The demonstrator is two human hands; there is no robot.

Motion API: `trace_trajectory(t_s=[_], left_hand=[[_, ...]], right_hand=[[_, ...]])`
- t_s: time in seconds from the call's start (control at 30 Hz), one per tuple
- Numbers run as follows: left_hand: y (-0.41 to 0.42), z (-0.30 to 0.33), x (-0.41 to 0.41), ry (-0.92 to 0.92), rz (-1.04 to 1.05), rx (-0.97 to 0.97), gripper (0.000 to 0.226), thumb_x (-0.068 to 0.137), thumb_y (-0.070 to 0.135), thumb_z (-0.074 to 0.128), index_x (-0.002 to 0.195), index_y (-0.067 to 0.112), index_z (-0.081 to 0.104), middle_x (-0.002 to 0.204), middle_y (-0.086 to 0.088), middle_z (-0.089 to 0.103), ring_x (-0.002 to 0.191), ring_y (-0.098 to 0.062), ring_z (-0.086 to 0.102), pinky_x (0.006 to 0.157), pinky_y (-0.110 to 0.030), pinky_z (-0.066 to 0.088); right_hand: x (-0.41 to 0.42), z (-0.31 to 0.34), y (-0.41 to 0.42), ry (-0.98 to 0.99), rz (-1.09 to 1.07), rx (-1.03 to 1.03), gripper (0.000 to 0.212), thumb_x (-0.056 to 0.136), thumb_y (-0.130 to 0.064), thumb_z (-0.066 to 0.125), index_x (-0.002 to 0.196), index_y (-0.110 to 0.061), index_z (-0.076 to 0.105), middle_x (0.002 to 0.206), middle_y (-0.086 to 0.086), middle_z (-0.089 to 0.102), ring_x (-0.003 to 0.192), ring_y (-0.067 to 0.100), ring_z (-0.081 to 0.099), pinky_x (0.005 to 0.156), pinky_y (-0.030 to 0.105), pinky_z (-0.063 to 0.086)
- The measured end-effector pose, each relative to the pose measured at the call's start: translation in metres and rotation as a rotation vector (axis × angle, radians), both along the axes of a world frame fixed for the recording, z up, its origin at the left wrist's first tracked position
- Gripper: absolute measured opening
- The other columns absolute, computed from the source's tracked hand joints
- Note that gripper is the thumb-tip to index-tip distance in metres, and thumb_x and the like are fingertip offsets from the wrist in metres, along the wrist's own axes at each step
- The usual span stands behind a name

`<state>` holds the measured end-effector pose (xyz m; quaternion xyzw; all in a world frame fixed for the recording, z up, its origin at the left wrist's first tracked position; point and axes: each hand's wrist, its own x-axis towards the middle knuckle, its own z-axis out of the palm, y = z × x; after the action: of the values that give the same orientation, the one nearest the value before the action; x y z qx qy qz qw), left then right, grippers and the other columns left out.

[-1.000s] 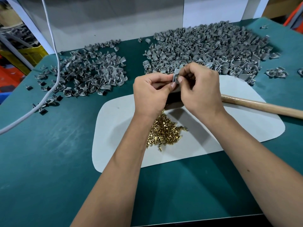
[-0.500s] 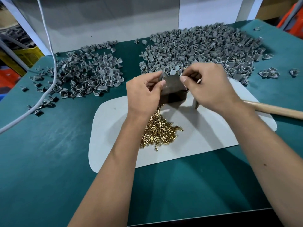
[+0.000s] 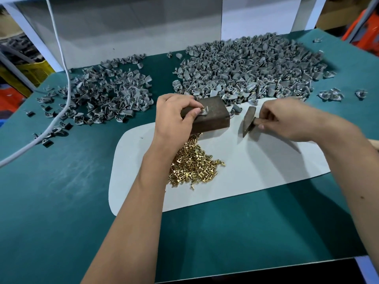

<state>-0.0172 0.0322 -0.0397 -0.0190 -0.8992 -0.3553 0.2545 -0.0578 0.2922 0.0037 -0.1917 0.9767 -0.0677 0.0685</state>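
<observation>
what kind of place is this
Probably a small factory assembly bench: two big piles of identical grey parts, a heap of brass rivets, and a hammer gripped by the right hand beside a dark block.

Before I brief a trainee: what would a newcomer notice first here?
Two heaps of grey parts sprawl at the back. On the white mat glitters a brass rivet pile; beyond it the left hand holds a part on a dark block, the right hand grips a hammer.
</observation>
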Motion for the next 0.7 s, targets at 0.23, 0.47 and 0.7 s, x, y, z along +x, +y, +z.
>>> trace_trajectory(t_s=[0.23, 0.47, 0.7], left_hand=[[-0.001, -0.001, -0.003, -0.089, 0.003, 0.211, 0.012, 0.086, 0.015, 0.080, 0.093, 0.025, 0.077, 0.115, 0.008, 0.072, 0.121, -0.021, 0.059, 0.108, -0.042, 0.046], [0.000, 0.001, -0.003, -0.097, -0.030, 0.291, 0.008, 0.085, 0.006, 0.079, 0.087, 0.014, 0.079, 0.109, 0.000, 0.071, 0.109, -0.009, 0.067, 0.097, -0.020, 0.049], [0.001, 0.000, -0.006, -0.117, -0.009, 0.299, 0.008, 0.086, 0.005, 0.079, 0.089, 0.012, 0.080, 0.113, -0.001, 0.070, 0.104, -0.008, 0.068, 0.099, -0.022, 0.052]], right_hand=[[0.000, 0.024, -0.023, 0.148, -0.038, -0.354, 0.035, 0.107, -0.031, 0.047, 0.077, -0.015, 0.058, 0.076, 0.008, 0.063, 0.068, 0.024, 0.057, 0.060, 0.038, 0.044], [0.012, 0.025, -0.069, 0.218, 0.094, -0.353, 0.028, 0.107, -0.033, 0.044, 0.083, -0.020, 0.051, 0.080, 0.006, 0.059, 0.071, 0.030, 0.055, 0.064, 0.035, 0.038], [0.017, 0.030, -0.080, 0.420, 0.121, -0.386, 0.025, 0.108, -0.032, 0.040, 0.102, -0.016, 0.057, 0.078, 0.008, 0.057, 0.066, 0.029, 0.055, 0.063, 0.037, 0.041]])
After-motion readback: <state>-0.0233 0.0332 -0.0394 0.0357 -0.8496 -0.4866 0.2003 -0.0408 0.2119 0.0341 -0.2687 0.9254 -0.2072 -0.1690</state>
